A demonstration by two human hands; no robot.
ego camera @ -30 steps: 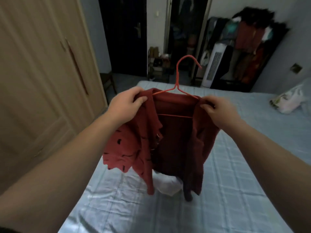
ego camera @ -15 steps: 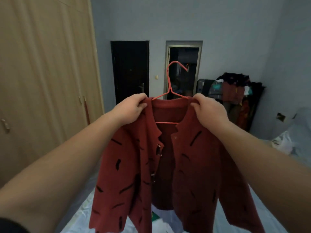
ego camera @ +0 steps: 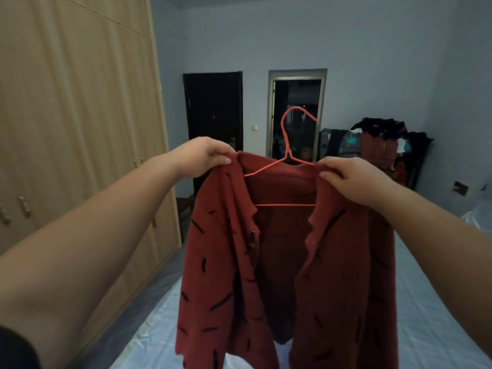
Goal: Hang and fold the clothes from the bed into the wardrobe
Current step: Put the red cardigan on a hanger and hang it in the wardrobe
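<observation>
A red cardigan [ego camera: 218,275] with black dash marks hangs open-fronted on a thin red wire hanger [ego camera: 286,145], held up in front of me above the bed [ego camera: 431,302]. My left hand [ego camera: 205,155] pinches its left shoulder and my right hand [ego camera: 351,179] pinches its right shoulder. The hanger's hook points up between my hands. The wooden wardrobe [ego camera: 74,129] stands along the left with its doors closed.
A dark door [ego camera: 213,110] and an open doorway [ego camera: 296,102] lie in the far wall. A rack piled with clothes [ego camera: 380,145] stands at the back right. A narrow floor gap runs between wardrobe and bed.
I have lifted the cardigan on its hanger off the bed to chest height, and it now hangs unfurled. My view has tilted up from the bed toward the far wall.
</observation>
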